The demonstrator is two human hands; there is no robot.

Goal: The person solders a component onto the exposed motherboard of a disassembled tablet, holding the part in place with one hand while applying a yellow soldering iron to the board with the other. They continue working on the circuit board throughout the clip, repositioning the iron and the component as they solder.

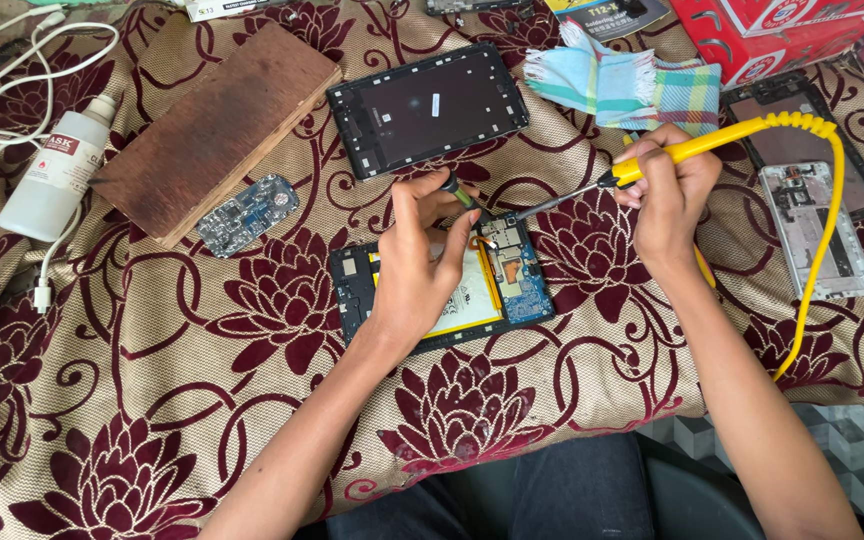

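An opened tablet (517,290) lies on the patterned cloth, its blue circuit board and yellow-edged battery exposed. My left hand (417,265) rests over it and pinches a small dark tool (460,192) near the board's top edge. My right hand (667,190) grips a yellow soldering iron (697,147); its metal tip reaches left to the top of the board. The iron's yellow coiled cord (820,215) loops down to the right.
A tablet screen frame (427,108) lies behind the work. A wooden block (217,125), a small loose circuit board (247,213), a white bottle (57,170) and white cables sit left. A checked cloth (622,85), red box (782,35) and dismantled phone parts (814,230) are right.
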